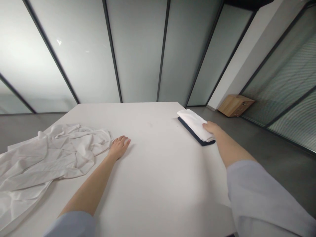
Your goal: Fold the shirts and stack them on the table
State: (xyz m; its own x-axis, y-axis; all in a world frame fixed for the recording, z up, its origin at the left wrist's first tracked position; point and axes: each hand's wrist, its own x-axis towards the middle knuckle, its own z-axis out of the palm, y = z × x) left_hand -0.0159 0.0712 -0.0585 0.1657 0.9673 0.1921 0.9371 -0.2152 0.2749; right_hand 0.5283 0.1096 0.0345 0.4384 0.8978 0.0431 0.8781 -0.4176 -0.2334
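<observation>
My left hand (119, 147) hovers low over or rests on the table, palm down with its fingers stretched out and nothing in them. Just left of it lies a crumpled white cloth (61, 154), spread in loose wrinkles towards the table's left edge. At the right edge, my right hand (211, 127) grips the near right side of a folded white cloth (192, 120), thumb on top and the other fingers mostly hidden. Beneath that cloth is a flat, dark navy folded piece (189, 130), seen along its near side.
The white table (153, 171) fills the middle of the view. Frosted glass panels (138, 49) with dark frames stand behind it. A wooden cabinet (233, 104) is on the grey floor at the back right. A small dark object (230, 235) shows at the bottom edge.
</observation>
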